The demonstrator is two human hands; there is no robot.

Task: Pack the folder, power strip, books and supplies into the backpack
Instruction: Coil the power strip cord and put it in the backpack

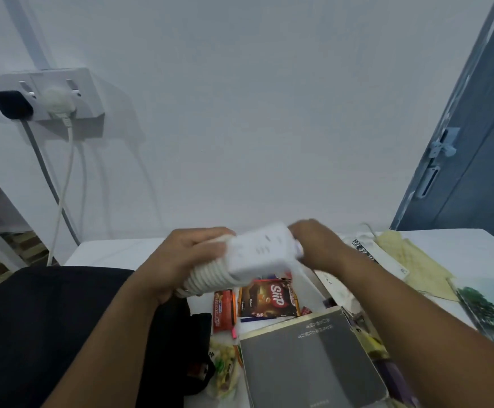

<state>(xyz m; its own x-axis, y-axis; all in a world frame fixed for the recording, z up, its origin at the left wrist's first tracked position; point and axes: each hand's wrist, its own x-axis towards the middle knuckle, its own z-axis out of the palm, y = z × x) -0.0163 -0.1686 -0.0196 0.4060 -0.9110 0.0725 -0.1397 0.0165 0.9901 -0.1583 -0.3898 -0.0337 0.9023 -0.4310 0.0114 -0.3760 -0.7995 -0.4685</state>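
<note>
A white power strip (259,253) with its cord coiled round it is held above the table between both hands. My left hand (181,260) grips the coiled end on the left. My right hand (317,245) holds the strip's right end, fingers curled over it. The black backpack (48,334) lies at the lower left, under my left forearm. A dark grey book (307,360) lies below the strip. Snack packets (269,298) lie between book and strip. Another book with a white spine (378,257) lies at the right.
A white table (116,251) stands against a white wall. A wall socket (63,95) at the upper left has a black and a white plug with hanging cords. A yellowish cloth (413,260) and a picture folder (489,307) lie right. A blue door (469,142) stands at the right.
</note>
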